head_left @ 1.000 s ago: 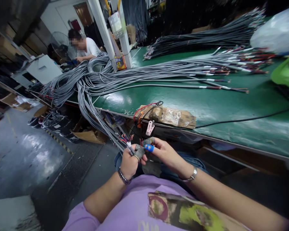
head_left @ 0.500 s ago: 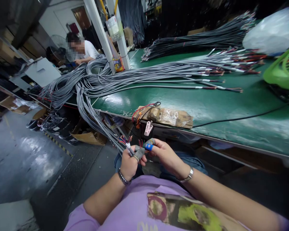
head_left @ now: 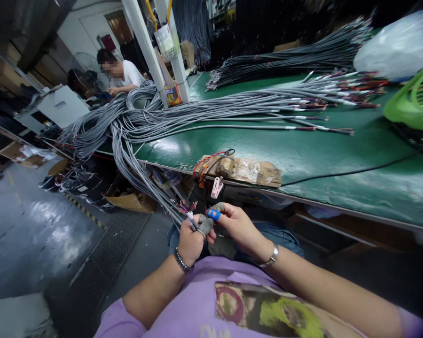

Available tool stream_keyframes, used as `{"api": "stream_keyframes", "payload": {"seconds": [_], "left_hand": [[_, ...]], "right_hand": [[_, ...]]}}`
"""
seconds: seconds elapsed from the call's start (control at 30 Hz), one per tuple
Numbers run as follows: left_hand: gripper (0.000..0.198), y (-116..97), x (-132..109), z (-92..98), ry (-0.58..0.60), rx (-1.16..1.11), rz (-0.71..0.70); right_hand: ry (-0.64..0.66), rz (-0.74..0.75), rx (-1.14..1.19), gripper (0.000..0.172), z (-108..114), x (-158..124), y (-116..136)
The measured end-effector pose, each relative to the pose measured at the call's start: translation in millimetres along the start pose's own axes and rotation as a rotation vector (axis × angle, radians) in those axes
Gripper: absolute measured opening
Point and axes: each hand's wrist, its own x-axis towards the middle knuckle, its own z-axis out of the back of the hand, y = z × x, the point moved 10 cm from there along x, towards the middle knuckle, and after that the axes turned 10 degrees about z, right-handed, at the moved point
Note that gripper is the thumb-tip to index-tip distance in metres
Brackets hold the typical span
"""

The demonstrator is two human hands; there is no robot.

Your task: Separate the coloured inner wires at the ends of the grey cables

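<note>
A: While both hands meet just off the near edge of the green surface, where does the gray cable sit?

B: In the left hand, below centre toward seven o'clock. That grip is clenched around the jacket, right behind the white band, and the coloured conductors splay out toward eleven.

A: And the right?

B: The right hand is at three o'clock from it. Its thumb, in a blue wrap, is pinched against a finger in a gray cot, seemingly on a few thin wires. They're mostly hidden, so I can't tell how many.

A: What makes for good handling here?

B: A firm left hold, I'd judge, so the jacket doesn't twist, with the splayed conductors left clear of the pinch. The right should work lightly, fingertips only; wires that fine probably bend easily.

A: Anything nearby to mind?

B: The pink clothespin at one o'clock from the left hand, before the wooden block; wires could catch there. And the hanging cable bundle, between ten and eleven, may tug, so allow slack.
</note>
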Motion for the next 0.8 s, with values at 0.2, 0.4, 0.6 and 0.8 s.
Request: {"api": "stream_keyframes", "payload": {"seconds": [0.2, 0.4, 0.6, 0.8], "left_hand": [[0.037, -1, 1, 4.3, 0.000, -0.050, 0.036], [0.037, -5, 7, 5.6, 0.081, -0.168, 0.112], [0.035, -11, 18, -4.2, 0.209, -0.194, 0.167], [0.037, -16, 30, -8.8, 0.276, -0.195, 0.201]], "right_hand": [[-0.038, -0.081, 0.125, 0.035, 9, 1, -9], [-0.193, -0.233, 0.390, 0.036, 39, 13, -24], [0.054, -0.227, 0.407, 0.034, 15, 36, -11], [-0.156, 0.099, 0.046, 0.048, 39, 46, 11]]}}
